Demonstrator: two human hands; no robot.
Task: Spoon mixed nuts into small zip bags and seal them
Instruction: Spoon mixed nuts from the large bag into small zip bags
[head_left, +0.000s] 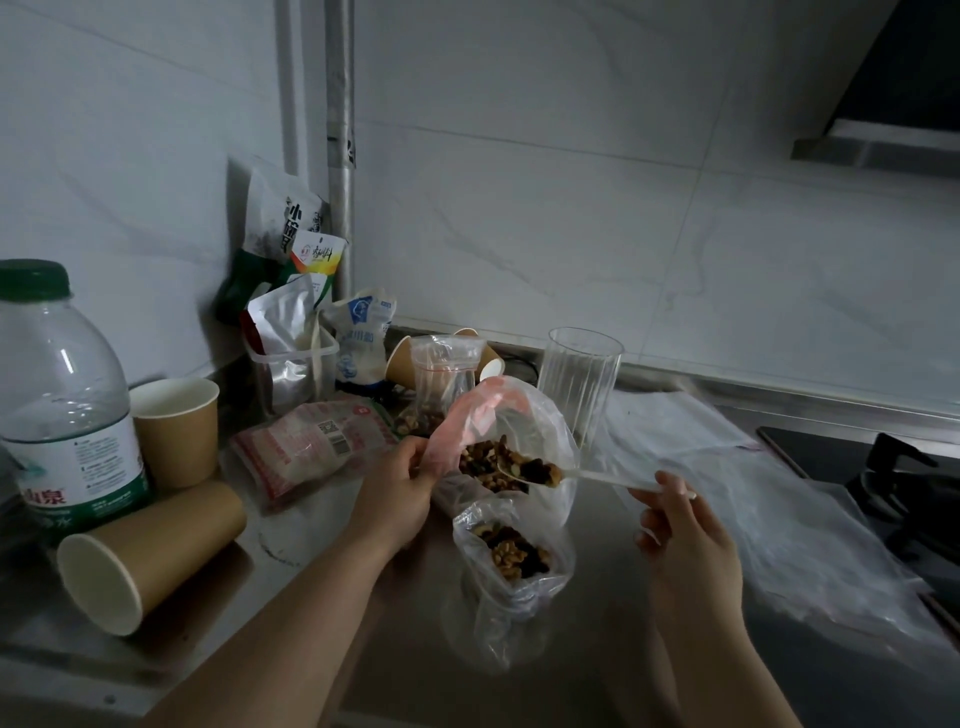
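While left hand (402, 483) pinches the big bag (540, 415) rim open, right hand (680, 525) grips a spoon (524, 470) heaped with nuts (535, 470).

hands (400, 488), loaded spoon (540, 473), open bag (519, 415)

Both forearms are bare from the frame's lower edge up to the wrists, with no sleeve showing, and the left hand (396, 493) and right hand (685, 540) wear no gloves, rings or watch.

Single head-worn view — forward and down, close over the counter (597, 649).
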